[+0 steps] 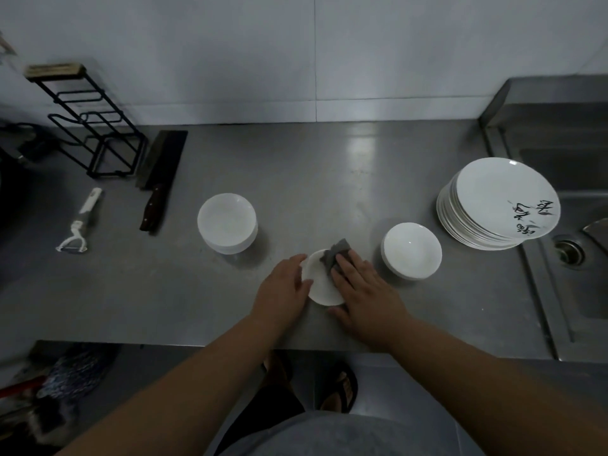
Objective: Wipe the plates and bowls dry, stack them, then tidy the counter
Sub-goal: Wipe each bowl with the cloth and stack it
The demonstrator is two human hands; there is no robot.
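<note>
Now my left hand holds the dish by its near-left rim, thumb laid over the lip and fingers curved round the outside. My right hand lies flat, fingers straight and together, pressing the grey cloth into the far side of the dish. The dish sits on the counter close to the front edge, right before me. To dry it well, I think I should keep the cloth bunched under my fingertips and sweep it round the whole inside. The left hand can turn the dish a little at a time, so the patch under my thumb gets wiped too. Light pressure should do, since a hard push toward me could slide the dish off the front edge. One stack of bowls stands to the left, apart from the dish, and another stands near my right hand, so a wide elbow swing that way could knock it. The plates are piled further right, beside the sink. The knife and peeler lie well off to the left. Behind the dish the counter gives open room to work.
</note>
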